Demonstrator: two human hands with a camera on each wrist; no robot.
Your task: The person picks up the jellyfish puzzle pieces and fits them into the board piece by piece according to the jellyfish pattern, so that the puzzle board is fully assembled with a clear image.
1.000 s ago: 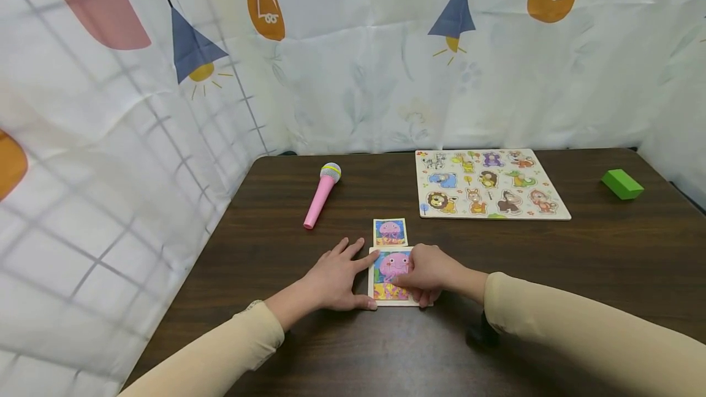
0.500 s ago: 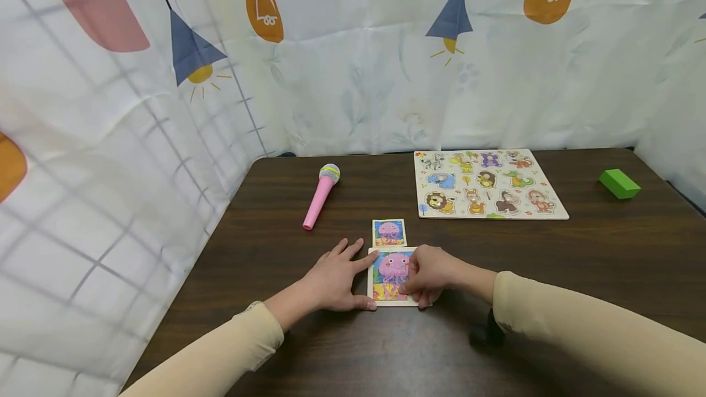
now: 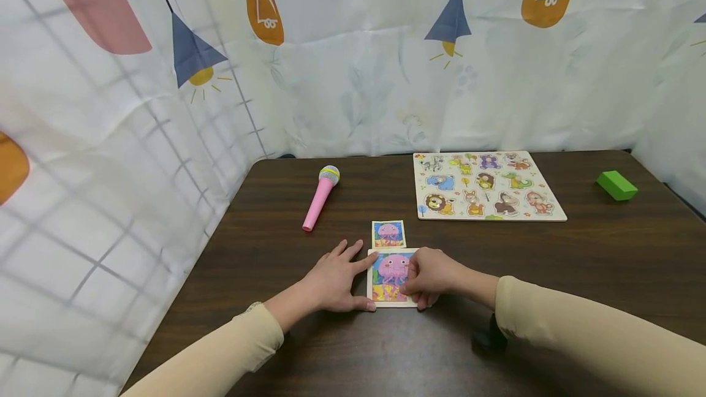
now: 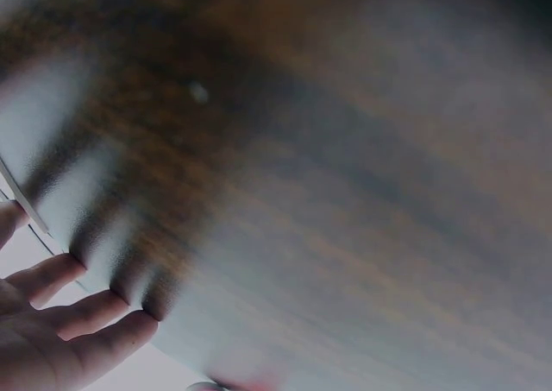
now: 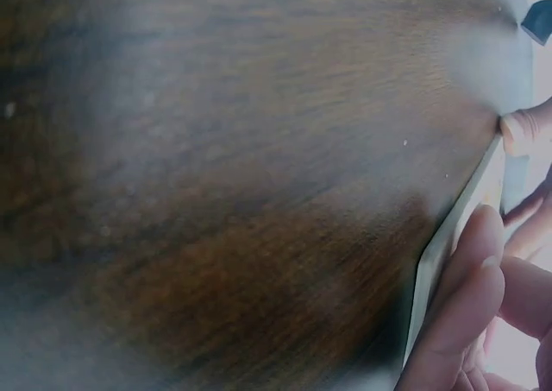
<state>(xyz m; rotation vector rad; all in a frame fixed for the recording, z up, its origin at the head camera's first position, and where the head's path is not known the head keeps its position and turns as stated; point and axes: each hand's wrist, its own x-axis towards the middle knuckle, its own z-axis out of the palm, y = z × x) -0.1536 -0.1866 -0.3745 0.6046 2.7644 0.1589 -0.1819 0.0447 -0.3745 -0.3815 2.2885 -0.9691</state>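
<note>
A small framed jigsaw puzzle (image 3: 386, 274) with a pink jellyfish picture lies flat on the table. My left hand (image 3: 339, 280) rests spread at its left side, index fingertip at the upper left corner and thumb at the lower left. My right hand (image 3: 432, 277) grips at the puzzle's right part with curled fingers, its thumb low on the picture. I cannot tell whether a loose piece is between these fingers, as the hand covers that side. In the right wrist view the curled fingers (image 5: 483, 244) lie over the board's edge. A matching jellyfish card (image 3: 388, 233) lies just above the puzzle.
A pink toy microphone (image 3: 320, 198) lies behind the left hand. A white animal peg puzzle (image 3: 488, 185) lies at the back right, and a green block (image 3: 616, 185) is near the far right corner. Patterned curtains (image 3: 353, 78) hang around the brown table (image 3: 342, 360).
The right thumb has slid slightly down and right over the picture, and the right forearm has shifted a little rightward. The left hand stays in place.
</note>
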